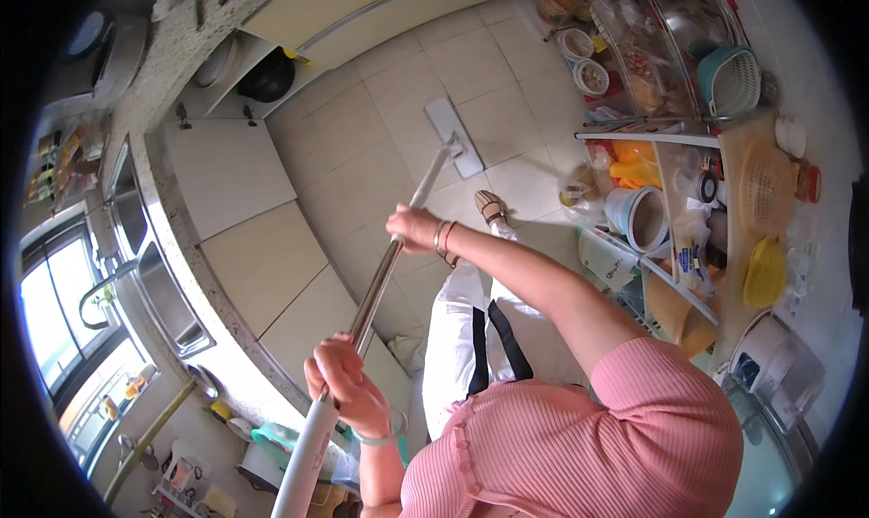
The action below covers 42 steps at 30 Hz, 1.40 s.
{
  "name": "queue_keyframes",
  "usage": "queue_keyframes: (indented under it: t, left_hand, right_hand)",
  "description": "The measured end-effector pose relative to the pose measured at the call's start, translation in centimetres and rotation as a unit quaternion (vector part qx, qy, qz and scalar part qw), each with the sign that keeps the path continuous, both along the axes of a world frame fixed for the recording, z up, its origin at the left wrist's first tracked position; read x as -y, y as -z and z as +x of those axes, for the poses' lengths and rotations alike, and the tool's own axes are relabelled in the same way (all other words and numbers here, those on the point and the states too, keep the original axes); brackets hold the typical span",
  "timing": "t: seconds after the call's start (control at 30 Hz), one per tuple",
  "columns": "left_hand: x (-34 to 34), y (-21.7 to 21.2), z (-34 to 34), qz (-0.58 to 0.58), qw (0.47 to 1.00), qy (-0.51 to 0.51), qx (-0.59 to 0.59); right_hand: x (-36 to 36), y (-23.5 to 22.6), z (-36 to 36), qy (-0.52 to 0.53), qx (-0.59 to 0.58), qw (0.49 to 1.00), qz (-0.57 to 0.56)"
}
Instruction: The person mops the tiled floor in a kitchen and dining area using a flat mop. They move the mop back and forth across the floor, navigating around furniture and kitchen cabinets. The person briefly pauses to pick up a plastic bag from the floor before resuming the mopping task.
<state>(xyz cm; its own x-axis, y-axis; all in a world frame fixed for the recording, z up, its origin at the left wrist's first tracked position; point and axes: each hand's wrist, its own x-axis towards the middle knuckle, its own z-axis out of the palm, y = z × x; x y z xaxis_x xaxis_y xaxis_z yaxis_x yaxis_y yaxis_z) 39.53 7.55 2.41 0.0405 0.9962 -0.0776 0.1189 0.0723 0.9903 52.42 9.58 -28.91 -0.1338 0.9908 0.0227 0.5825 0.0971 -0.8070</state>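
Note:
A flat mop (382, 278) with a long white and metal handle slants across the view. Its rectangular pale head (441, 119) lies on the tiled floor, far ahead of my feet. Around the upper end of the handle, near the white grip section, my left hand (348, 382) is closed; a pale bangle circles that wrist. Farther down the handle my right hand (415, 228) is wrapped round the metal tube, with a red band and a bracelet at the wrist. One of my feet, in a brown sandal (490, 206), stands just behind the mop head.
Cream cabinets (262, 264) run along the left under a speckled counter with a sink (167, 292). One cabinet door (226, 167) stands open, near a black pan (267, 76). Crowded shelves (647, 138) line the right, with white buckets (644, 219) and a teal basket (729, 81).

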Motion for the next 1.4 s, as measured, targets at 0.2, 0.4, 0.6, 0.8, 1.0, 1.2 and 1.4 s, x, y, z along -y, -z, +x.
queue_keyframes:
  t: [0.2, 0.4, 0.6, 0.8, 1.0, 1.2, 1.4]
  left_hand:
    - [1.9, -1.7, -4.9, -0.008, 0.999, 0.008, 0.034]
    - [-0.1, -1.3, -4.9, 0.138, 0.971, 0.156, 0.115]
    - [-4.6, 2.5, 2.8, 0.168, 0.899, 0.364, 0.177]
    - [-8.3, 6.9, 14.5, 0.125, 0.876, 0.424, 0.195]
    - [-13.2, 10.2, 25.4, 0.130, 0.873, 0.417, 0.217]
    - [-17.1, 11.9, 31.8, 0.142, 0.860, 0.452, 0.192]
    - [-19.9, 11.3, 31.5, 0.111, 0.891, 0.405, 0.174]
  right_hand:
    - [0.9, -1.9, -5.0, -0.079, -0.074, 0.994, -0.029]
    - [0.0, -5.4, -0.6, -0.059, -0.025, 0.998, -0.023]
    - [-1.2, -2.9, 12.4, -0.045, 0.063, 0.996, 0.035]
    - [-2.8, -0.2, 26.0, -0.006, 0.089, 0.996, -0.002]
    - [-6.0, 1.0, 36.8, 0.057, 0.041, 0.998, -0.003]
    - [-9.5, 1.2, 40.1, 0.269, -0.036, 0.962, -0.008]
    - [-12.7, 3.9, 39.9, 0.237, 0.040, 0.971, 0.011]
